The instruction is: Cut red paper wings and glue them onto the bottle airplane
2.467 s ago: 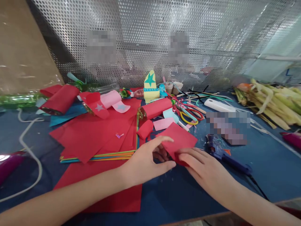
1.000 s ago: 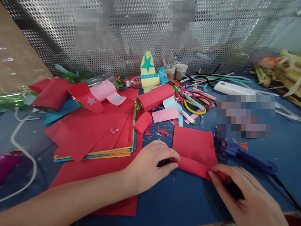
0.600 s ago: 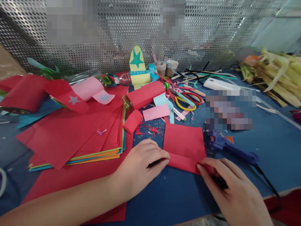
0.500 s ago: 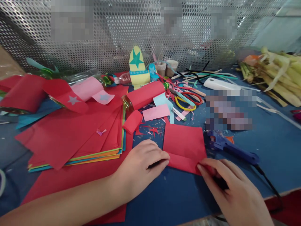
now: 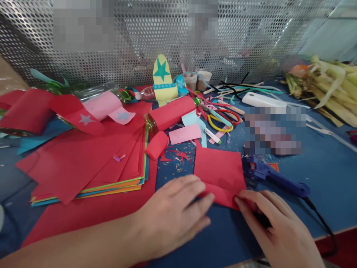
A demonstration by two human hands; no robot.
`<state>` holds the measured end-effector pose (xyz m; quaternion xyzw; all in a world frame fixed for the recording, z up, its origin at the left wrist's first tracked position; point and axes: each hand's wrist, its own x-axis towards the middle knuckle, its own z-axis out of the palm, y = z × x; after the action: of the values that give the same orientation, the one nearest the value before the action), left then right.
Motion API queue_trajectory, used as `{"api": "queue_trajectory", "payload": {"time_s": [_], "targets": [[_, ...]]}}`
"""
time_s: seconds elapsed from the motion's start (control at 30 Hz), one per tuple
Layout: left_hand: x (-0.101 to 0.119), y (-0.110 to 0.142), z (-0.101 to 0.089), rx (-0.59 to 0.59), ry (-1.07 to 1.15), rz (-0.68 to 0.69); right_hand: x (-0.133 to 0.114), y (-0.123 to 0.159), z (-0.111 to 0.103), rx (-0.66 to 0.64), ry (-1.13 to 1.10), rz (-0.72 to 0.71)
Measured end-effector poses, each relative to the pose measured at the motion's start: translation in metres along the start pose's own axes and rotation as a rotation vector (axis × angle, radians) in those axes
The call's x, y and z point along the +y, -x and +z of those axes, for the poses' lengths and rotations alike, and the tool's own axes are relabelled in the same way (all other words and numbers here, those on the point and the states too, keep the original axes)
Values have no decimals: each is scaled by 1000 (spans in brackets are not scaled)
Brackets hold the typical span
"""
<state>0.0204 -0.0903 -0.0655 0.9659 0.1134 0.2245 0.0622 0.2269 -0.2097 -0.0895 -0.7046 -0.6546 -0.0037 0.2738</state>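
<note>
Left fingers (image 5: pixel 202 207) are splayed while right fingers (image 5: pixel 251 197) pinch the red paper (image 5: pixel 219 166).

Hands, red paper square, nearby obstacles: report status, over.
Right hand pinching red paper square at near right corner; left hand open over near left corner. Near edge folded up. Glue gun just right of it.

Dry leaves (image 5: pixel 329 93) and small cups (image 5: pixel 190 81) before perforated metal (image 5: pixel 161 37)
The two cups sit side by side, right of yellow paper (image 5: pixel 166 92) bearing a green star (image 5: pixel 161 69).
</note>
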Motion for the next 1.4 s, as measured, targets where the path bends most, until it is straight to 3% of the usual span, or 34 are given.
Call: {"api": "queue_trajectory", "payload": {"time_s": [0.1,0.37,0.6,0.77,1.03,1.2,1.4], "targets": [[2,4,0,-155,-27,191,1,0,0,-3,0,-13],[0,1,-5,-301,-19,137,-1,-1,-1,8,5,29],[-1,3,-3,-288,19,109,-7,-8,-2,72,86,27],[-2,1,-7,-327,37,92,-8,-7,1,139,132,121],[-1,4,2,-272,80,65,0,-4,-14,2,-62,135],[-1,6,4,-270,90,32,2,-6,-6,77,-45,203],[-1,5,2,-294,84,27,2,-6,-4,45,52,178]]}}
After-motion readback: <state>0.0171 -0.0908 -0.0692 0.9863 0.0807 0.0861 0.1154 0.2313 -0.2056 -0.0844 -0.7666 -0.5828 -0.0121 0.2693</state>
